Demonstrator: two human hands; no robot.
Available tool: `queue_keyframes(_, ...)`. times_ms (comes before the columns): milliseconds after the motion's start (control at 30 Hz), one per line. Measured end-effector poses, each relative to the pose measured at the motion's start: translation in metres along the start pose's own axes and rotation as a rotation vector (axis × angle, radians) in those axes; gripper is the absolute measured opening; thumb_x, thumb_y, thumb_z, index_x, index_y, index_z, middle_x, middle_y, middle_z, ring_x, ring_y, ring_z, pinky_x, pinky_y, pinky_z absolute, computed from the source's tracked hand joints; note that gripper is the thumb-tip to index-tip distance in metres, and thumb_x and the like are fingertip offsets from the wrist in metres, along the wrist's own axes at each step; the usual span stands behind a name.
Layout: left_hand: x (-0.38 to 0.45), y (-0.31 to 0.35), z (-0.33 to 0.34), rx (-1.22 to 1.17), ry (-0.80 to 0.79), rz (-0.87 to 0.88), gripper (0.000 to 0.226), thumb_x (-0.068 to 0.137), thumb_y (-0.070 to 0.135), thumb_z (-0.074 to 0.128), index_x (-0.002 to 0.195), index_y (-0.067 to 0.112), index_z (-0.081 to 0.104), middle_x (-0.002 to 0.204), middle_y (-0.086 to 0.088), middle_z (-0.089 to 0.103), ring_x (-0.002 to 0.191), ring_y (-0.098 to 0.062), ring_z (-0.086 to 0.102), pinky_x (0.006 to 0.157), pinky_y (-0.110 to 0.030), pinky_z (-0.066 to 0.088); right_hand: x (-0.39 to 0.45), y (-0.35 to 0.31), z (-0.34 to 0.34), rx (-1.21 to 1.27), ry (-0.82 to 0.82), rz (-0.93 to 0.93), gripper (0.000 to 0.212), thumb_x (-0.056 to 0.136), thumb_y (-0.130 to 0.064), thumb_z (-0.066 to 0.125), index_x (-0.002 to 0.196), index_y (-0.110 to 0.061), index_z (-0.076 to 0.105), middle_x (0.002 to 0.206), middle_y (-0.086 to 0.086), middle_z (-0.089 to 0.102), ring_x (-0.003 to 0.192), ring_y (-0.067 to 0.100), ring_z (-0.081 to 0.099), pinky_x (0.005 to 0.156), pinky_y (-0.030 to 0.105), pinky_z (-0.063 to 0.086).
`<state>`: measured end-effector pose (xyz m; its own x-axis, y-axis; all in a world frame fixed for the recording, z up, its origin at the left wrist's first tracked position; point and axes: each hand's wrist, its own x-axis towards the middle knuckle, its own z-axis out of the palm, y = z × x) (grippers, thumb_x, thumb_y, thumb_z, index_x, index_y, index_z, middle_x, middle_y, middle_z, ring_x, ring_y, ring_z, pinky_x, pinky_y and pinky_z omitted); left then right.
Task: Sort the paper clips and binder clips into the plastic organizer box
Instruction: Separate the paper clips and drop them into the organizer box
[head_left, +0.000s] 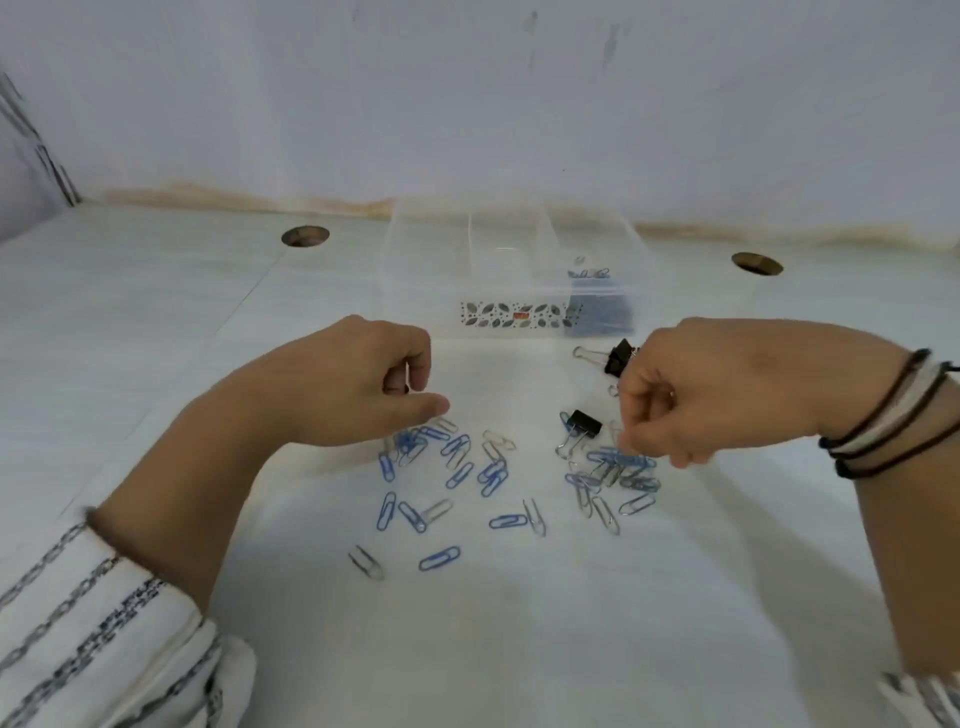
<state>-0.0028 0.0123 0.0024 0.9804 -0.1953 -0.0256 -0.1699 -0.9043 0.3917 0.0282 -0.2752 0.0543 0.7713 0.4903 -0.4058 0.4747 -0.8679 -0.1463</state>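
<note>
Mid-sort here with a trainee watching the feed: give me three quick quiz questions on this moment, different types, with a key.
1. True or false: every binder clip is already inside the organizer box.
2. Which compartment holds clips now? A) left B) middle C) right
3. Fill in: the right hand is pinching at a heap of blue and ____ paper clips.

Key: 1. False; two black binder clips lie on the table. 2. C. 3. Silver.

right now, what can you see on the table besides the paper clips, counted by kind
black binder clips: 2
clear organizer box: 1
round holes in the tabletop: 2
total: 5
</note>
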Motion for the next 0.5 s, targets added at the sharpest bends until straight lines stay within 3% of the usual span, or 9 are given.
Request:
queue_keyframes(133,-0.001,0.001,-0.002,0.097,-0.140,-0.058,0.035,0.083,0.064,0.068,0.086,0.030,0.059,0.074,0.008,0.065,0.068,-0.010,0.059,0.064,-0.030,0.047,0.002,-0.001,0.010,-0.091,-0.085,0.068,0.044,0.075,-0.064,0.071,0.083,-0.020,0.071,0.069,-0.009,0.076,0.060,0.003,0.071,0.057,0.022,0.053)
queue_keyframes(267,0.001,0.010,0.014,0.085,-0.193,0.018,0.029,0.087,0.059,0.067,0.088,0.031,0.061,0.078,0.009,0.068,0.070,-0.003,0.060,0.063,-0.020,0.045,0.011,-0.013,0.023,0.070,-0.148,-0.065,0.034,0.077,-0.051,0.079,0.088,-0.020,0.070,0.075,-0.007,0.078,0.062,0.001,0.073,0.060,0.018,0.053)
queue_keyframes(433,0.002,0.012,0.017,-0.060,-0.094,0.120,0.013,0.090,0.041,0.072,0.092,0.031,0.064,0.079,0.010,0.068,0.073,-0.004,0.064,0.066,-0.021,0.052,0.025,-0.020,0.028,0.249,0.037,-0.282,0.016,0.085,-0.032,0.077,0.096,-0.025,0.068,0.083,-0.010,0.078,0.067,0.001,0.073,0.069,0.023,0.059)
queue_keyframes(500,0.002,0.007,0.014,-0.064,-0.048,0.116,0.022,0.087,0.046,0.074,0.102,0.033,0.064,0.089,0.012,0.066,0.078,-0.002,0.062,0.070,-0.022,0.052,0.024,-0.017,0.025,0.290,0.109,-0.283,0.020,0.084,-0.035,0.079,0.098,-0.025,0.069,0.083,-0.010,0.077,0.068,0.002,0.074,0.070,0.024,0.059)
